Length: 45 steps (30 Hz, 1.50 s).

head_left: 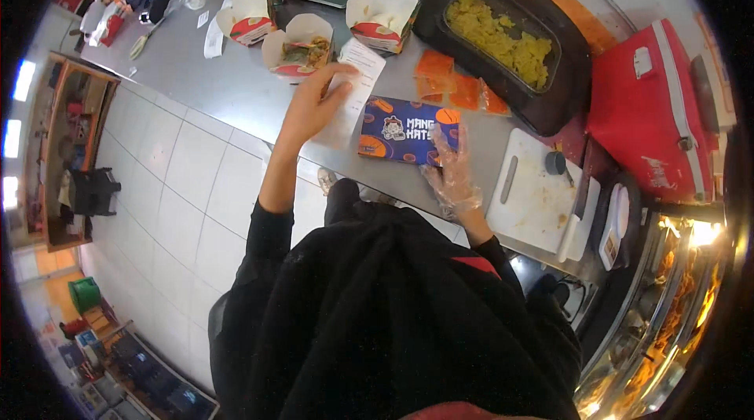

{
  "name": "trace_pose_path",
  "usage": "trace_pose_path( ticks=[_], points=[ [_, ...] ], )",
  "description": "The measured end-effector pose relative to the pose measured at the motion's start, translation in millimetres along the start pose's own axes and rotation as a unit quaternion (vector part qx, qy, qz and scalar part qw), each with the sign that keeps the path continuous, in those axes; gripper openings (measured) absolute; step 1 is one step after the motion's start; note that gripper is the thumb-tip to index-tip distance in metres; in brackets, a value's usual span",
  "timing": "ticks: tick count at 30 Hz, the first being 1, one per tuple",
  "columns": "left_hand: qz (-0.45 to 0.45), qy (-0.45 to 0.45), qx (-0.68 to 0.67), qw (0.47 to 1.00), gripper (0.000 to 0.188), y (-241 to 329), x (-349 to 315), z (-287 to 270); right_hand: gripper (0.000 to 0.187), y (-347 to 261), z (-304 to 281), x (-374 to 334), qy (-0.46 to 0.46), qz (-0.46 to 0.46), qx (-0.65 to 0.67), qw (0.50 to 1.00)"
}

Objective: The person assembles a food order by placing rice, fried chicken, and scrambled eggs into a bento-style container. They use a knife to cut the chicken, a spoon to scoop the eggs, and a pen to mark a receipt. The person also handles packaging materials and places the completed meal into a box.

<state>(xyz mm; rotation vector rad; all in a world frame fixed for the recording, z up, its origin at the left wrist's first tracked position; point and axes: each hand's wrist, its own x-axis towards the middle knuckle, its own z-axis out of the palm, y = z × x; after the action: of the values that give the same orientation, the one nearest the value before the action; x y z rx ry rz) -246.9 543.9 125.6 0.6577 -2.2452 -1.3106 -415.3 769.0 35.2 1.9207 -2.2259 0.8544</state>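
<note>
My left hand (318, 102) is bare and reaches over the counter. Its fingers and thumb close on the upper left side of a long white printed receipt (357, 98). To the right lies a closed flat blue cardboard box (393, 128) with orange patterns. My right hand (454, 173), in a clear plastic glove, rests on that box's right end with its fingers spread. Just beyond the receipt stands an open food carton (302, 51) with food inside. Two more open cartons, one at the left (250, 20) and one at the right (382, 20), stand near it.
Orange-red packets (459, 86) lie beyond the box. A black tray (503, 35) of yellow-green food stands at the far right. Right of my gloved hand are a white cutting board (530, 192), a knife (577, 224) and a red cooler (652, 106). The metal counter's (271, 122) front edge is close.
</note>
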Motion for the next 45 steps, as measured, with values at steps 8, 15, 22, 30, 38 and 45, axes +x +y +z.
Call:
trace_pose_path(
  ticks=[8, 15, 22, 30, 38, 45],
  points=[
    [0.044, -0.103, -0.19, 0.975, 0.068, 9.8, 3.8, 45.2, 0.066, -29.3, 1.8, 20.6, 0.126, 0.141, 0.306, 0.933],
    [0.071, -0.031, -0.079, 0.994, 0.073, -31.2, 33.9, 92.9, 0.065, -42.5, 22.2, 16.2, 0.105, 0.179, 0.346, 0.915],
    [0.177, 0.183, 0.092, 0.963, 0.014, -47.9, -4.8, 19.3, 0.056, -85.1, -31.0, 22.2, 0.005, 0.317, 0.129, 0.94],
    [-0.388, 0.431, 0.127, 0.805, 0.038, -293.0, -359.9, -127.0, 0.037, -90.8, -25.3, 53.3, 0.322, 0.148, -0.05, 0.934],
    [-0.766, 0.329, -0.08, 0.546, 0.028, -299.6, -660.4, -69.6, 0.019, -265.2, 134.2, 166.4, 0.172, 0.019, 0.174, 0.969],
    [-0.671, 0.501, -0.209, 0.505, 0.023, -350.4, -635.8, -110.4, 0.035, -242.5, 335.5, 87.1, -0.714, -0.071, -0.038, 0.696]
  ],
)
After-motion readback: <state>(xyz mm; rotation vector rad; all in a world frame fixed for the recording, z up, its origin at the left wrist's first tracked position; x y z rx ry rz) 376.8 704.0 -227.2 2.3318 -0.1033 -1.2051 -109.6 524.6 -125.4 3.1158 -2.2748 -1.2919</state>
